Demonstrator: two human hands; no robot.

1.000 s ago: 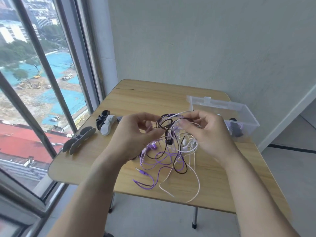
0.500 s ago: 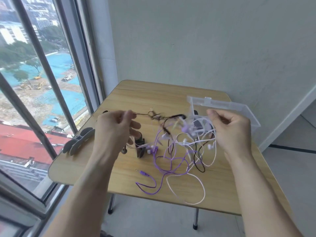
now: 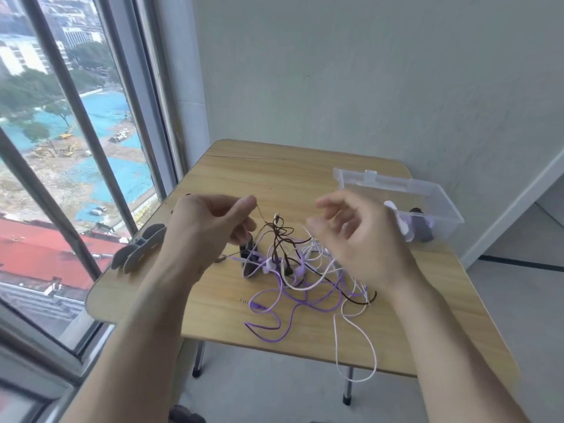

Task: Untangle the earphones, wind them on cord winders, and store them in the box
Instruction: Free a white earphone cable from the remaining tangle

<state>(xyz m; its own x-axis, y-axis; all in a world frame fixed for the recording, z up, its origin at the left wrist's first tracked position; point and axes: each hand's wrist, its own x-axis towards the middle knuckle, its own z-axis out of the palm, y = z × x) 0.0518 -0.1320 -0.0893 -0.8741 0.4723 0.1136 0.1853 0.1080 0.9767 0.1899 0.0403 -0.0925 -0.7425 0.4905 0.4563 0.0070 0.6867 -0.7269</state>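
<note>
Three earphone cords, one purple (image 3: 293,300), one white (image 3: 351,337) and one dark brown (image 3: 279,236), lie knotted together in a loose heap on the light wooden worktop (image 3: 274,169), with a long white loop trailing over its near edge. The left hand (image 3: 207,227) pinches the thin dark cord between thumb and forefinger and lifts a strand clear of the pile, while the right hand (image 3: 357,239) hovers just above the tangle with fingers loosely spread, gripping nothing as far as I can see, though it is blurred. A grey flat cord winder (image 3: 137,251) sits bare on the left side of the worktop, by the window, with nothing wound on it. The clear plastic storage box (image 3: 427,193) stands open at the far right, and something purple and dark already rests inside; it could be one wound set, but I cannot make it out. By my reckoning the job is at an early stage: the cords on the worktop are not yet separated, and the winding and boxing of all three remain to be done.
</note>
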